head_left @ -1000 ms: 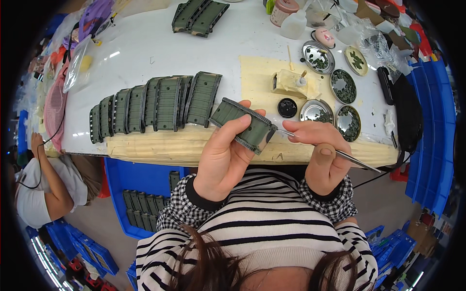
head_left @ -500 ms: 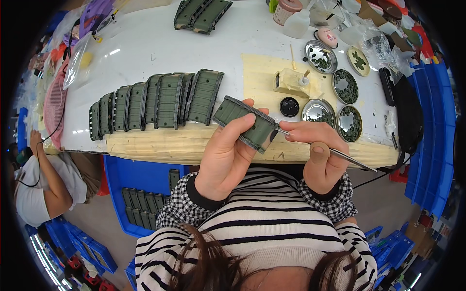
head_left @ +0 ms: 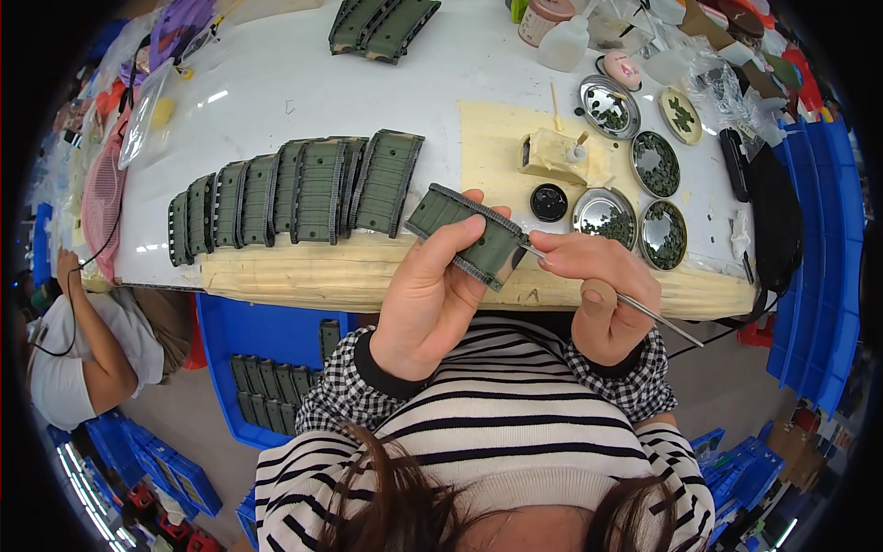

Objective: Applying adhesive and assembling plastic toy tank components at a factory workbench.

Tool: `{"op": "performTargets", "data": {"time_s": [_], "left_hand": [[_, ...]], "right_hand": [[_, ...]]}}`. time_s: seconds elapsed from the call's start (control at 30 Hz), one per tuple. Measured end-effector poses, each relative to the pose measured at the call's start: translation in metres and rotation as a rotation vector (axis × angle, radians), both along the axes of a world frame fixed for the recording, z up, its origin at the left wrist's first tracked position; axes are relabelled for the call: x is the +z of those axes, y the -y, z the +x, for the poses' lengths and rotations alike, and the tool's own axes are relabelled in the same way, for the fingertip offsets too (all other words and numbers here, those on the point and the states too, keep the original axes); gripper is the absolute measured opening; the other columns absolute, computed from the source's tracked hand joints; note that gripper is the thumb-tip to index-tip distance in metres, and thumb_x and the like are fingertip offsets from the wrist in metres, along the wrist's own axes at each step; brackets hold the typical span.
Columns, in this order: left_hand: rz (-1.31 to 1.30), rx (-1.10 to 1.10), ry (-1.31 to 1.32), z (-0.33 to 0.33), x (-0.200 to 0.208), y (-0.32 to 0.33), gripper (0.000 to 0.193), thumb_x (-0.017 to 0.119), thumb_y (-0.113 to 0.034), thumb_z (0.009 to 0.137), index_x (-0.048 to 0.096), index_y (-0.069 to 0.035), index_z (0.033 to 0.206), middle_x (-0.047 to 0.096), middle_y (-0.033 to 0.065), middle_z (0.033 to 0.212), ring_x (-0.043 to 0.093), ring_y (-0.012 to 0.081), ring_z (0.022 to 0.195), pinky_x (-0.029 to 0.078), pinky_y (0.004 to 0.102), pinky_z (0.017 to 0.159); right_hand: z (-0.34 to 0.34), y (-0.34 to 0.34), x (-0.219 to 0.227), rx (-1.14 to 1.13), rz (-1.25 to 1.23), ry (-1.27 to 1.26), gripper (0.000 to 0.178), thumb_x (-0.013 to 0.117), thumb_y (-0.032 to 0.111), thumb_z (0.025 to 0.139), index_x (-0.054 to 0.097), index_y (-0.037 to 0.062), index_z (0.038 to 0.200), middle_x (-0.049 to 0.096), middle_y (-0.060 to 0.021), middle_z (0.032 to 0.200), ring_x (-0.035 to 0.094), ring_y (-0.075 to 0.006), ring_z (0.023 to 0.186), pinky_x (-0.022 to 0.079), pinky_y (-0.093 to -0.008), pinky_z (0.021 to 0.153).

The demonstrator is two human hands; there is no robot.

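My left hand [head_left: 423,285] grips a dark green camouflage panel [head_left: 492,250] with grey toothed strips along its edges, thumb on top and fingers underneath. It is held tilted in front of my chest, over the table's near edge. My right hand [head_left: 612,290] is closed around slim metal tweezers [head_left: 658,322], whose back end sticks out toward the lower right. Their tip meets the panel's right end; whether they pinch anything there is too small to tell. Left of my hands a row of similar green panels [head_left: 317,189] stands side by side on the table.
Shallow round dishes [head_left: 656,166] of small green pieces stand at the right, near a black round pot [head_left: 548,202] and a tape-covered block [head_left: 552,156]. More panels [head_left: 382,28] lie at the back. A blue bin [head_left: 221,368] sits below left; another person [head_left: 87,350] is beyond it.
The back end of the tweezers has swung slightly lower and to the left as my right fingers turned. The panel has barely shifted in my left hand.
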State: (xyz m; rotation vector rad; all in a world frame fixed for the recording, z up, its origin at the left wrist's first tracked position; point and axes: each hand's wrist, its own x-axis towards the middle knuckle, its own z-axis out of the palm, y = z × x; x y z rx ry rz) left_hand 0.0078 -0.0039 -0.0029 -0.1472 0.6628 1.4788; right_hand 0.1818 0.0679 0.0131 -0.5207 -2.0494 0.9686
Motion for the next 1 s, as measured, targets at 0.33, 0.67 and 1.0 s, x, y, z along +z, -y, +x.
{"op": "performTargets", "data": {"time_s": [0.33, 0.67, 1.0], "left_hand": [[-0.004, -0.007, 0.091, 0.001, -0.004, 0.000, 0.034, 0.058, -0.004, 0.091, 0.049, -0.002, 0.124, 0.058, 0.0161, 0.117, 0.060, 0.0195, 0.108, 0.054, 0.0306, 0.092], [0.058, -0.082, 0.031, -0.001, 0.002, 0.000, 0.034, 0.057, -0.007, 0.092, 0.048, -0.004, 0.125, 0.060, 0.0140, 0.116, 0.062, 0.0191, 0.105, 0.054, 0.0322, 0.090], [0.128, -0.104, 0.029, 0.000, 0.002, 0.001, 0.036, 0.058, -0.007, 0.092, 0.046, -0.005, 0.126, 0.061, 0.0129, 0.114, 0.063, 0.0195, 0.101, 0.054, 0.0333, 0.088]], "right_hand": [[0.002, -0.002, 0.000, 0.025, 0.046, 0.034, 0.013, 0.064, -0.001, 0.083, 0.065, -0.0040, 0.096, 0.069, -0.0170, 0.097, 0.069, -0.0305, 0.091, 0.056, -0.0340, 0.077], [0.012, -0.005, 0.014, 0.147, 0.112, 0.064, 0.030, 0.072, 0.006, 0.077, 0.064, -0.0006, 0.106, 0.067, -0.0185, 0.105, 0.067, -0.0326, 0.097, 0.056, -0.0363, 0.078], [0.017, -0.006, 0.024, 0.208, 0.152, 0.091, 0.041, 0.077, 0.014, 0.072, 0.064, -0.0003, 0.108, 0.066, -0.0165, 0.107, 0.066, -0.0319, 0.101, 0.056, -0.0359, 0.077]]}}
